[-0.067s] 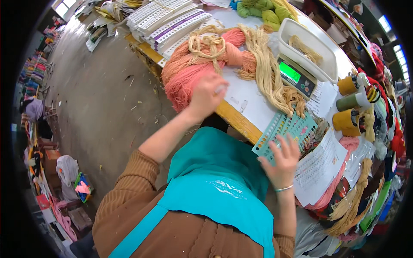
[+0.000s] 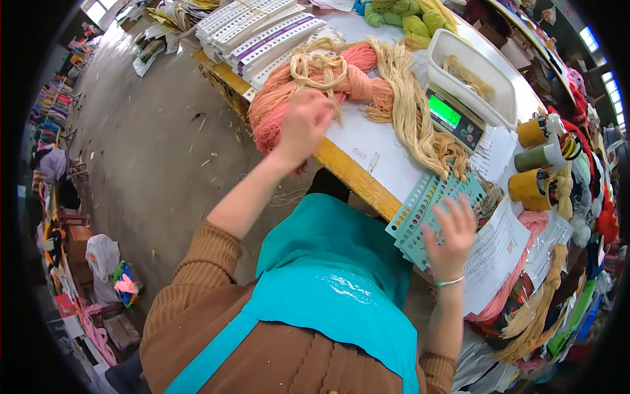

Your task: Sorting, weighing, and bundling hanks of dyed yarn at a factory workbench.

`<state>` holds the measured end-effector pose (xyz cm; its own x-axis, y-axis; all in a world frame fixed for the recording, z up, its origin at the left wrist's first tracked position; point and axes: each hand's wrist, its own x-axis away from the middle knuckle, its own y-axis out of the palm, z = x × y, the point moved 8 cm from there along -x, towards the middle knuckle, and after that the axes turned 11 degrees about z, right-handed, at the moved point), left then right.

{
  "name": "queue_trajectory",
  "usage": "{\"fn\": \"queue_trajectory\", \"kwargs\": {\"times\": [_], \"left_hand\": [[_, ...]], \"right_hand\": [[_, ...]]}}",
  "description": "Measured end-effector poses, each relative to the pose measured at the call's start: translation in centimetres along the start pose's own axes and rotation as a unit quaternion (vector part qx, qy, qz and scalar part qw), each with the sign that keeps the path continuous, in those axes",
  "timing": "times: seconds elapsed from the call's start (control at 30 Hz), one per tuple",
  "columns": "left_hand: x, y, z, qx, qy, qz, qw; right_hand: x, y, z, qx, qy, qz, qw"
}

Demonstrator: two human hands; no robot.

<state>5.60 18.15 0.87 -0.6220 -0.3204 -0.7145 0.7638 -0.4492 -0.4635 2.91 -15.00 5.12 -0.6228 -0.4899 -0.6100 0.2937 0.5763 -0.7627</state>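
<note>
My left hand (image 2: 307,126) is raised at the front edge of the pink and peach yarn bundle (image 2: 275,105). Its fingers are curled and slightly blurred, and whatever they may hold is hidden. Spread and empty, the fingers of my right hand (image 2: 453,233) hover over two or more teal cards with rows of holes (image 2: 420,210), which overhang the table edge. Long cream skeins (image 2: 403,98) lie beside the pink bundle, their ends reaching the cards. Behind them is a digital scale (image 2: 453,118) with a lit green display and a white plastic tub (image 2: 472,59) holding a small cream skein.
Stacks of white punched cards (image 2: 256,33) stand at the far left of the yellow-edged table (image 2: 357,174). Green yarn (image 2: 400,20) lies at the back. To the right are yellow cups (image 2: 528,187), a printed sheet (image 2: 499,249) and mixed yarn hanks (image 2: 541,302).
My left hand has drawn slightly left and its fingers have curled in. My right hand has moved right, uncovering more of the teal cards.
</note>
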Motion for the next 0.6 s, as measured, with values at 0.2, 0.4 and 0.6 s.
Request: {"fn": "queue_trajectory", "kwargs": {"times": [0.2, 0.4, 0.6], "left_hand": [[-3.8, 0.3, -4.1, -0.135, 0.097, 0.021, 0.986], [-3.5, 2.8, -5.6, -0.182, 0.087, -0.047, 0.978], [-3.7, 2.1, -6.5, -0.124, 0.075, -0.033, 0.989]], "right_hand": [[-11.2, -2.6, 9.7, -0.033, 0.09, 0.096, 0.991], [-21.9, 3.5, 19.3, 0.029, 0.128, -0.015, 0.991], [-26.3, 11.2, 19.0, 0.101, 0.015, -0.2, 0.974]]}}
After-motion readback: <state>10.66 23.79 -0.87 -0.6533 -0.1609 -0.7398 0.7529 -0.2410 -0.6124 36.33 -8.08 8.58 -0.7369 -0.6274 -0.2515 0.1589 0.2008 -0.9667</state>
